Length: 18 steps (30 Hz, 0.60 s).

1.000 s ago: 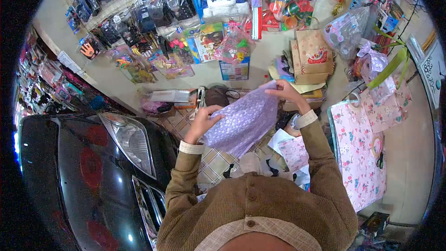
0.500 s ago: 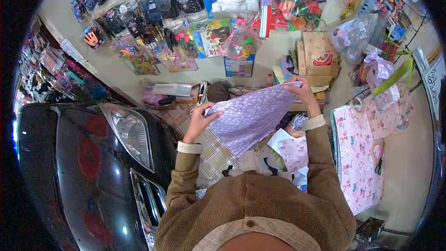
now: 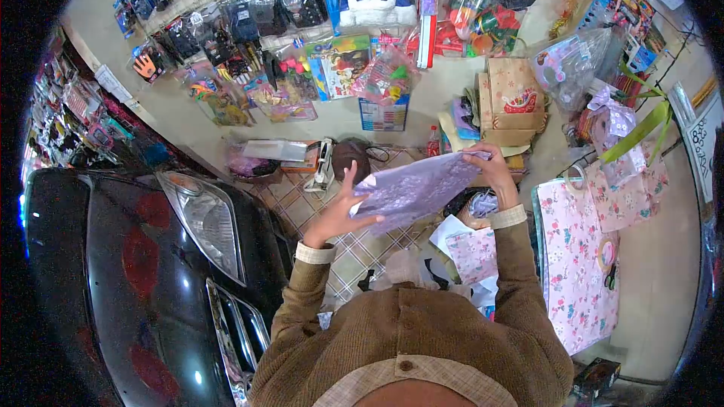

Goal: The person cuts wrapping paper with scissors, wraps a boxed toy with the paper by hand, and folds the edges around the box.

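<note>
A sheet of lilac wrapping paper (image 3: 422, 188) with a small pale pattern is held up in front of my chest, its surface slanting and partly folded over. My right hand (image 3: 494, 169) pinches its upper right corner, thumb on the near side. At the sheet's left end is my left hand (image 3: 343, 211), with fingers spread and the thumb stretched along the near face. It touches or nearly touches the edge there. Below the sheet, a pink floral piece (image 3: 473, 255) lies over white paper near my lap.
A black car front (image 3: 151, 271) stands close on my left. To the right are pink floral sheets (image 3: 573, 264) with scissors (image 3: 611, 277) and a tape roll (image 3: 605, 255). Ahead, packaged goods hang on the wall; a brown paper bag (image 3: 513, 98) and a dark cap (image 3: 349, 160) sit below.
My left hand has gone from pinching the sheet's left corner to spread fingers. The sheet has tilted and looks shorter and more folded. My right hand still grips its corner.
</note>
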Tool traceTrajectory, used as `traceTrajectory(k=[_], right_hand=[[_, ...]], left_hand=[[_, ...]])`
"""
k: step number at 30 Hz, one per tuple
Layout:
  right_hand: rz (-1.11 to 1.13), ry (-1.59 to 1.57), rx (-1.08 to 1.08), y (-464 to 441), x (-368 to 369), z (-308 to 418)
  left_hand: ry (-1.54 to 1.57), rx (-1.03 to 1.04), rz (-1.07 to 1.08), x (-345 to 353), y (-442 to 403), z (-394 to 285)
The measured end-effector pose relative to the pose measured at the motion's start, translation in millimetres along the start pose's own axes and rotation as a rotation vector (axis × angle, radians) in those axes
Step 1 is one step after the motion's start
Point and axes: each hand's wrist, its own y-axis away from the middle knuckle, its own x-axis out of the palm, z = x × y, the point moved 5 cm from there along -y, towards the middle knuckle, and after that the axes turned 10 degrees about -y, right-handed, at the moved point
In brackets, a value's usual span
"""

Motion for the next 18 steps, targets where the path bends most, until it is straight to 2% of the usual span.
traceTrajectory(k=[2, 6, 9, 12, 16, 18], right_hand=[[0.022, 0.12, 0.033, 0.2, 2.8, 4.4], [0.117, 0.221, 0.02, -1.8, 13.1, 13.3], [0.101, 0.206, 0.046, -3.6, 14.7, 21.8], [0.066, 0.247, 0.045, -5.9, 6.8, 32.8], [0.039, 0.187, 0.026, -2.1, -8.1, 36.3], [0.014, 0.195, 0.052, -0.2, -17.1, 32.7]], left_hand=[[-0.014, 0.019, 0.087, 6.0, -1.6, -7.2], [-0.255, -0.14, 0.247, -0.3, -10.2, -28.2], [-0.429, -0.146, 0.118, -5.2, -13.3, -21.1], [-0.396, -0.098, -0.109, -12.2, -10.4, 7.8], [-0.043, -0.129, -0.289, -16.7, -9.8, 25.4], [-0.066, -0.082, -0.341, -25.0, -9.8, 14.5]])
